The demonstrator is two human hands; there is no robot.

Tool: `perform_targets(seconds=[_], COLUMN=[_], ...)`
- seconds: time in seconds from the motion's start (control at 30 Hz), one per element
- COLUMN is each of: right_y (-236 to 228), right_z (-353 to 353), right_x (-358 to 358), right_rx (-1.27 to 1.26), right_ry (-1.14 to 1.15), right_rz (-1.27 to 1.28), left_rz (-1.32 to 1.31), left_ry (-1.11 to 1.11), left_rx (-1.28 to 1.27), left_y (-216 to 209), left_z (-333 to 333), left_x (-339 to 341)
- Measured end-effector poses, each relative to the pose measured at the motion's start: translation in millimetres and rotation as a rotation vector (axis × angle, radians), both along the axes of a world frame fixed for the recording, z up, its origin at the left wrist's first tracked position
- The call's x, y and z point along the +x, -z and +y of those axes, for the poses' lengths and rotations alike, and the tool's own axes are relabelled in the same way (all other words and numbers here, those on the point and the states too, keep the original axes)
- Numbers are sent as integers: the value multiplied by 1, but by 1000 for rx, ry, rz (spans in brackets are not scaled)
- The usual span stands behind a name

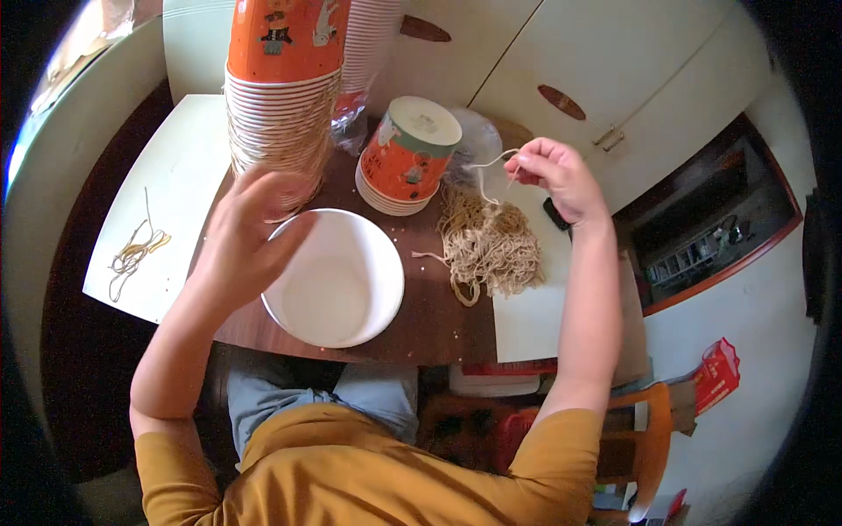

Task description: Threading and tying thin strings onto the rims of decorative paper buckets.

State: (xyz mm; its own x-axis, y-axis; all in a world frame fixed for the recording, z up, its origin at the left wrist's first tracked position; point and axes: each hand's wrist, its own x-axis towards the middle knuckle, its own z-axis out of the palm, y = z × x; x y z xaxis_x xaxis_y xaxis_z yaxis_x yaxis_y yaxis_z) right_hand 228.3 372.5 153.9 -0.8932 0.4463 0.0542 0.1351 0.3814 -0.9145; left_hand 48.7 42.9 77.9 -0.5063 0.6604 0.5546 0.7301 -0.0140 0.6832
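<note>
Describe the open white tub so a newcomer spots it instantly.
Start at the brown tabletop and go to its near edge, by the grey-blue trousers. The white tub sits there, beside the left hand. Its round mouth faces up, showing a plain white inside, while the short orange stack behind it stands base up.

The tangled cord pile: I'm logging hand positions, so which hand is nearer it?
Right: the right hand is up and to the right of the tangled cord pile in the picture; the left hand is farther, near the left rim of the white tub.
</note>
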Motion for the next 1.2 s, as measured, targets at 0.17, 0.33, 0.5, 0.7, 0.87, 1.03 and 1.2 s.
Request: perform_targets(seconds=[0.17,0.33,0.5,0.7,0.87,1.03,1.2], right_y=[-43,-34,-20,-1,-9,-15,-8], right_z=[-25,-35,-4,33,2,-22,-20], right_x=[-6,-8,15,38,28,19,32], right_rx=[-76,-293,-628,-536,-452,-459,-476], right_ry=[-138,-274,-127,-28,-48,-150,-167], right_rz=[54,99,336,309,211,146,161], left_rz=[-117,26,-280,-565,-213,-144,-340], left_ry=[401,552,671,771,689,775,853], left_rx=[59,-155,-294,-180,-147,-22,-359], left_y=[-45,-59,-23,-11,-18,-4,-24], left_z=[74,139,154,162,178,198,168], left_x=[0,15,-15,-24,7,24,13])
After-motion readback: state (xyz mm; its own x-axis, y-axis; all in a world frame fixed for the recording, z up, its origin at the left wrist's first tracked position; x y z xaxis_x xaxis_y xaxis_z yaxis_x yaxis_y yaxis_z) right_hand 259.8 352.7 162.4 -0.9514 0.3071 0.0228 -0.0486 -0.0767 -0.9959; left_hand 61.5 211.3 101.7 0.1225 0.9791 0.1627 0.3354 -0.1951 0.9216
